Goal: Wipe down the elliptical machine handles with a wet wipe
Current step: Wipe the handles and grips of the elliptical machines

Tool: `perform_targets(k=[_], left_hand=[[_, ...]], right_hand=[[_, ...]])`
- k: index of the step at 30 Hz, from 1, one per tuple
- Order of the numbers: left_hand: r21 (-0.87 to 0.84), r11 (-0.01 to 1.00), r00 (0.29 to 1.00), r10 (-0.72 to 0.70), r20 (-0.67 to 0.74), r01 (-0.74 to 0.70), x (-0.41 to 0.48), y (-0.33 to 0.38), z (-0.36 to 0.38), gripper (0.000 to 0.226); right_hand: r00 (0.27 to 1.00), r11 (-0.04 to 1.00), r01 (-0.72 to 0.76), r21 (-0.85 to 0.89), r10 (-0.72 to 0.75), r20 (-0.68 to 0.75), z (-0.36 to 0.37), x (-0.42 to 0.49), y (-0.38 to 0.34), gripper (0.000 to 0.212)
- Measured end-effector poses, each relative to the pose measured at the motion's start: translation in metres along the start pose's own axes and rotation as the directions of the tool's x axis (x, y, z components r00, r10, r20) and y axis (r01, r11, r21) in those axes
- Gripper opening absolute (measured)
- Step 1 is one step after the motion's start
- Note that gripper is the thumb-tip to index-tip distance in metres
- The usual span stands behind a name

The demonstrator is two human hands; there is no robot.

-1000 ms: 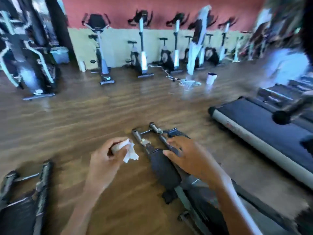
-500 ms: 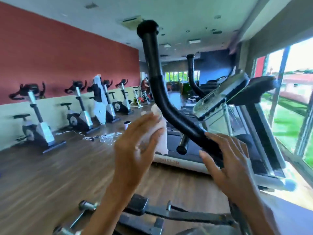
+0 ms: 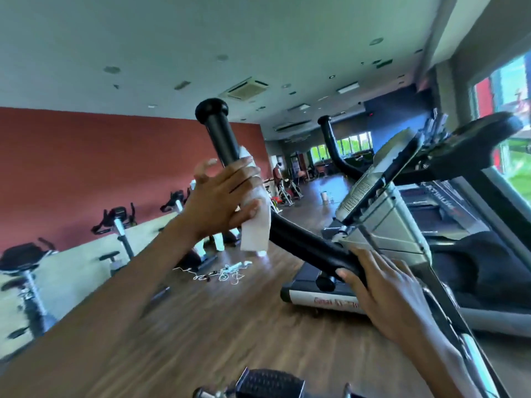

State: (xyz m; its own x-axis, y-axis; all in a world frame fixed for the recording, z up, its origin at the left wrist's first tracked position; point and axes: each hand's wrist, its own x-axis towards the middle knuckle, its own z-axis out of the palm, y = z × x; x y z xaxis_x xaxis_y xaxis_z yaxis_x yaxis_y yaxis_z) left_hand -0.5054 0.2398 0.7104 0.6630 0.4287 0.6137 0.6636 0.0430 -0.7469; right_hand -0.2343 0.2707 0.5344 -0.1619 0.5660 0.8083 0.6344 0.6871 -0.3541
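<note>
A curved black elliptical handle (image 3: pixel 222 133) rises in the middle of the head view, with a round cap on top. My left hand (image 3: pixel 221 201) presses a white wet wipe (image 3: pixel 257 228) against its upper shaft, fingers curled around the bar. Part of the wipe hangs loose below the hand. My right hand (image 3: pixel 390 294) grips the lower end of the same handle near the grey console (image 3: pixel 385 202). A second black handle (image 3: pixel 333 147) stands further back to the right.
A treadmill (image 3: pixel 448 282) stands just beyond the console on the right. Exercise bikes (image 3: pixel 117 225) line the red wall at left. White cables (image 3: pixel 224 272) lie on the wooden floor. A black pedal (image 3: pixel 270 383) shows at the bottom edge. Windows are at far right.
The view swung up from the floor and pedals to the handles. My left hand brought the wipe up onto the handle's upper shaft; my right hand closed on its lower part.
</note>
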Motion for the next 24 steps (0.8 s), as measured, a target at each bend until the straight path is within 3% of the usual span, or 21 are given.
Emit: perform_targets(k=[2, 5, 6, 8, 10, 14, 17, 21, 24], left_hand=[[0.028, 0.999, 1.0, 0.023, -0.021, -0.022, -0.005, 0.005, 0.003, 0.037], [-0.024, 0.974, 0.974, 0.226, -0.003, -0.226, -0.016, 0.011, 0.007, 0.038], [0.014, 0.974, 0.974, 0.228, -0.007, -0.228, -0.014, 0.003, 0.005, 0.039], [0.076, 0.99, 0.99, 0.122, -0.063, -0.117, -0.006, -0.016, 0.003, 0.042], [0.021, 0.999, 0.993, 0.038, -0.109, -0.036, -0.009, -0.012, 0.006, 0.043], [-0.048, 0.984, 0.981, 0.166, -0.098, -0.171, -0.03, 0.038, 0.016, 0.044], [-0.069, 0.979, 0.981, 0.186, -0.064, -0.19, -0.016, 0.019, 0.003, 0.042], [-0.136, 0.988, 0.996, 0.068, -0.066, -0.077, 0.008, 0.023, -0.014, 0.038], [-0.064, 0.997, 0.999, -0.034, 0.004, 0.034, 0.004, 0.053, -0.008, 0.036]], right_hand=[[1.0, 1.0, 0.001, 0.013, -0.001, -0.03, 0.004, -0.002, 0.002, 0.044], [0.999, 1.0, -0.001, 0.027, 0.003, -0.043, 0.006, -0.001, 0.003, 0.047], [0.999, 1.0, 0.003, 0.028, -0.002, -0.047, 0.006, -0.001, 0.003, 0.048], [0.999, 1.0, 0.007, 0.025, -0.006, -0.047, 0.007, 0.0, 0.004, 0.051], [0.999, 1.0, -0.006, 0.028, 0.007, -0.041, 0.007, 0.0, 0.003, 0.054], [0.999, 0.998, -0.038, 0.054, 0.039, -0.017, 0.007, 0.0, 0.002, 0.059], [0.999, 0.998, -0.039, 0.046, 0.039, -0.009, 0.006, 0.0, 0.002, 0.059], [0.999, 0.998, -0.044, 0.05, 0.044, 0.002, 0.005, -0.001, 0.001, 0.06], [0.999, 0.997, -0.04, 0.061, 0.04, 0.0, 0.004, -0.001, 0.002, 0.06]])
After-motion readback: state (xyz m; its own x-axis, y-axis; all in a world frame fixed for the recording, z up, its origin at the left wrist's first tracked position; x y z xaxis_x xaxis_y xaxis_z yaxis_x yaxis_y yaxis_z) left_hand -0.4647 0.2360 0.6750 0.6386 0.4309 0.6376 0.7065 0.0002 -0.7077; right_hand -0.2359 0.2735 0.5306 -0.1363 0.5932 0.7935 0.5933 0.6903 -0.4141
